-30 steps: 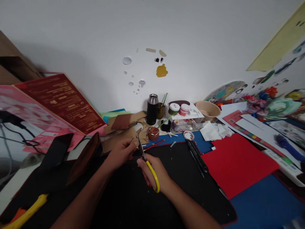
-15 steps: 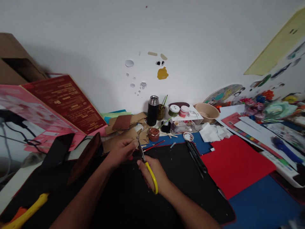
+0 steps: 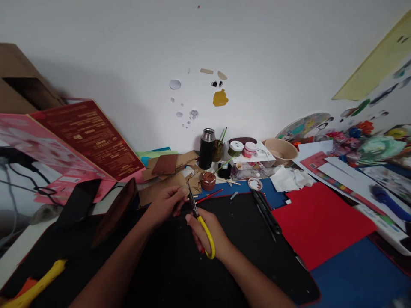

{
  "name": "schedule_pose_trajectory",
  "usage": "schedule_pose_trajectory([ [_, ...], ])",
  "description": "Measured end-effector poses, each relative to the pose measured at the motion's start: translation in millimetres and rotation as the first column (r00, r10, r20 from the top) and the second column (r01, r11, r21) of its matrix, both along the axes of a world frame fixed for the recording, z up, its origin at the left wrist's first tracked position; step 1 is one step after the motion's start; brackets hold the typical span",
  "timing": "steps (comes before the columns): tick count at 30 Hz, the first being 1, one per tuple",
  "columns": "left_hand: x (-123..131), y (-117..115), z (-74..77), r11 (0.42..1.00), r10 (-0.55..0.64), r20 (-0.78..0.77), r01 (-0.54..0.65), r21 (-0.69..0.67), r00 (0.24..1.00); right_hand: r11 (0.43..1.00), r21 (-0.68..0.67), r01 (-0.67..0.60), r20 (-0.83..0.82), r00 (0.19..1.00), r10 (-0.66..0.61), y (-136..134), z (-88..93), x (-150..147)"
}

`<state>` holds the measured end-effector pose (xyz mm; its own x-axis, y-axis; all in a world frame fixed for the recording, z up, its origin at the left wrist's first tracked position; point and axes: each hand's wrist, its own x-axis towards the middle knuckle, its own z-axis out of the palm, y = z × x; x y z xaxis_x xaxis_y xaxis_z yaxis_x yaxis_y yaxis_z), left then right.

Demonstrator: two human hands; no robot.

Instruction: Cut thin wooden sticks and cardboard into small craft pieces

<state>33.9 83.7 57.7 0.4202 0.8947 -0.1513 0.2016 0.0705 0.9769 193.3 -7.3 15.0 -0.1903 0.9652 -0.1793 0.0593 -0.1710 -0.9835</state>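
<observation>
My right hand point(image 3: 208, 233) is closed around the yellow handles of a pair of scissors point(image 3: 208, 239), above the black mat point(image 3: 180, 265). The dark blades point up and away, toward the fingertips of my left hand point(image 3: 168, 201). My left hand is pinched right beside the blade tips; whatever sits between thumb and finger is too small to make out. Just behind the hands lie pieces of brown cardboard point(image 3: 157, 188), a jar of brown paint point(image 3: 208, 181) and a red pencil point(image 3: 209, 196).
A black flask point(image 3: 207, 149), paint jars point(image 3: 236, 148) and a beige bowl point(image 3: 281, 150) stand along the wall. To the right are a black utility knife point(image 3: 268, 214) and red paper point(image 3: 324, 226). At left are a pink and red box point(image 3: 86, 139) and a yellow-handled tool point(image 3: 41, 282).
My left fingers have shifted slightly right, closer to the blades. A small red spot below my left hand no longer shows. The whole view has moved a little.
</observation>
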Motion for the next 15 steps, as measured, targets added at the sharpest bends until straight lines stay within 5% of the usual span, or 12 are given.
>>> schedule_pose_trajectory([
  [15, -1.8, -2.1, 8.3, 0.992, -0.006, -0.018, 0.004, -0.125, 1.0, 0.989, 0.079, -0.122, -0.063, 0.99, 0.127, 0.2, 2.2, 9.4],
])
